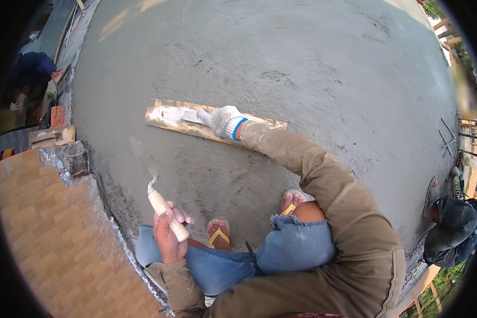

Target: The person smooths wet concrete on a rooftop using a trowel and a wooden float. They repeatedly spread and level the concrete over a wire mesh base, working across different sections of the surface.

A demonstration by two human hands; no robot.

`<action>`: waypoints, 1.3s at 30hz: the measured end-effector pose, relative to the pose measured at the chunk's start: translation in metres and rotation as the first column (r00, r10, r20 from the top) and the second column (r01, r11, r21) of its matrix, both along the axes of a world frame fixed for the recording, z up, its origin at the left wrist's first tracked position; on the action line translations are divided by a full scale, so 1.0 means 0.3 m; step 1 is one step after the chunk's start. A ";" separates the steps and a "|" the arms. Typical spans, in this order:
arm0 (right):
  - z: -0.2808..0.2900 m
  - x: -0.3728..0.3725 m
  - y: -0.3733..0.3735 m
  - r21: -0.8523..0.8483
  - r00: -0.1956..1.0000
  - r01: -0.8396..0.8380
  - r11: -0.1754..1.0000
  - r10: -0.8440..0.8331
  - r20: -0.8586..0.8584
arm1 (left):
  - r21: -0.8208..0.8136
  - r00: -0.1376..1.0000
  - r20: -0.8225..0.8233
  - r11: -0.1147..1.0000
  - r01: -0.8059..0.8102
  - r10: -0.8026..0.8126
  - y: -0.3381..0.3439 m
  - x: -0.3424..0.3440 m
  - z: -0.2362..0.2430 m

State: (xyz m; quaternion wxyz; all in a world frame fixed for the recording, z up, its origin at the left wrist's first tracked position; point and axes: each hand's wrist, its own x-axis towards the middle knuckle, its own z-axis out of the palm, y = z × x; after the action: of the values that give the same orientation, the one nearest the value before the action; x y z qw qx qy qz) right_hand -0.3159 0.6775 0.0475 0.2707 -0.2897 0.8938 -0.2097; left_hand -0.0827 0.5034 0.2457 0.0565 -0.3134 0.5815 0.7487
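A white knitted glove with a blue cuff covers my right hand (225, 121), which is closed on the handle of a long wooden float (167, 115). The float lies flat across wet grey cement (212, 58), and whitish cement is smeared on its board. My bare left hand (168, 238) holds a small trowel by its pale wooden handle (164, 208). A curved, cement-coated neck leads forward from that handle. The trowel's blade (142, 151) is grey like the cement and hard to make out. My fingers wrap partly round the handle, above my left knee.
My sandalled feet (218, 233) rest on the cement. Brown tile-patterned flooring (53, 228) lies at left behind a rough edge. Another float (52, 137) sits near red bricks (58, 116). A person in a dark cap (456, 225) crouches at right, near metal bars (448, 139).
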 end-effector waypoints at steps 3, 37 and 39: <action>-0.021 0.184 0.041 -0.002 0.997 -0.018 1.000 0.018 -0.080 | 0.015 1.000 0.002 1.000 0.026 -0.026 0.006 -0.027 -0.006; -0.221 1.672 1.550 0.208 -0.506 0.727 -0.655 -0.715 -0.482 | 0.041 0.953 0.189 0.972 0.231 -0.235 0.100 -0.100 -0.068; -0.188 1.457 1.584 0.212 -0.461 0.776 -0.593 -0.764 -0.451 | 0.015 0.958 0.212 0.981 0.193 -0.191 0.108 -0.103 -0.058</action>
State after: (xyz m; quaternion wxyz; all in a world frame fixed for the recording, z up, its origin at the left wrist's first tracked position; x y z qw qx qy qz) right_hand 0.1212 1.1529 -0.0089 0.0071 0.7006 0.7075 -0.0922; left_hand -0.1136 0.5360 0.2283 0.1899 -0.3340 0.6019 0.7001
